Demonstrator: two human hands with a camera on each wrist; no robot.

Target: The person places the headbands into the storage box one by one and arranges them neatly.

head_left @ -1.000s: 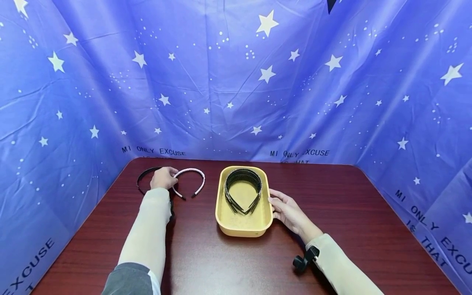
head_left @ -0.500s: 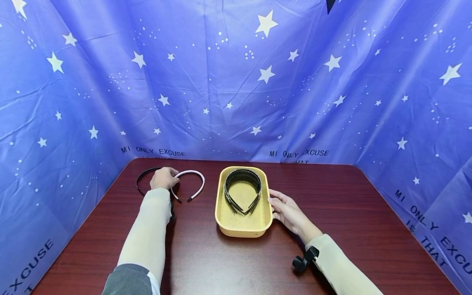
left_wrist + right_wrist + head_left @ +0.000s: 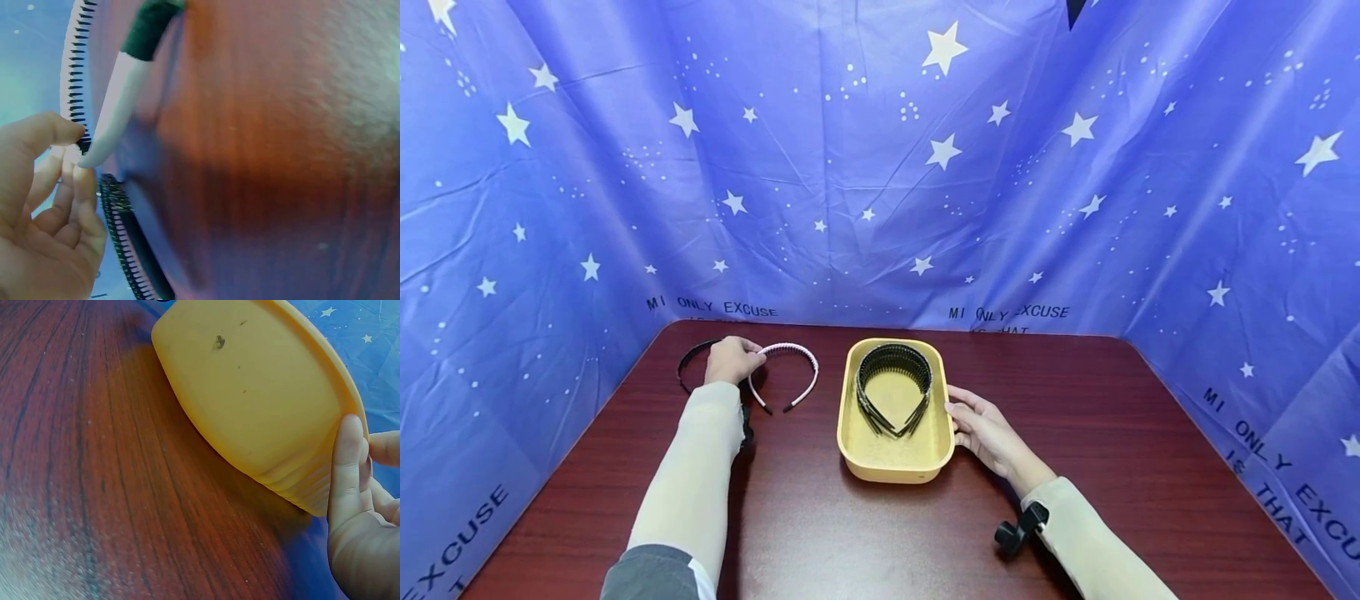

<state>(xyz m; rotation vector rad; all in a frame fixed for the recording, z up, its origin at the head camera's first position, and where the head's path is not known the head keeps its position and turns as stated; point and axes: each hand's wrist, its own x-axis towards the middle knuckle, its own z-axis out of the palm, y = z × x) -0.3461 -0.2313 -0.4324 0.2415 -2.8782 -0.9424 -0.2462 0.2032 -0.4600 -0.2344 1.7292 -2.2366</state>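
In the head view my left hand (image 3: 732, 360) pinches a pinkish-white toothed headband (image 3: 816, 371) by its left side, thumb against fingers. The left wrist view shows black teeth along the band's inner edge. Partly hidden behind that hand is a black headband (image 3: 682, 367), which has a glittery, toothed surface up close (image 3: 128, 250). A yellow plastic tub (image 3: 891, 460) stands mid-table, holding several black toothed headbands (image 3: 895, 357) nested together. My right hand (image 3: 988, 429) holds the tub's right side, one finger flat on the outer wall and another at the rim.
The dark red wooden table (image 3: 880, 542) has a glossy surface. A blue curtain (image 3: 880, 167) with white stars and black lettering surrounds its back and sides. A black wrist camera (image 3: 1021, 527) is strapped to the right sleeve.
The pinkish-white headband has shifted and turned slightly in my left hand, its two ends a little lower than a second ago. My right hand and the tub stay put.
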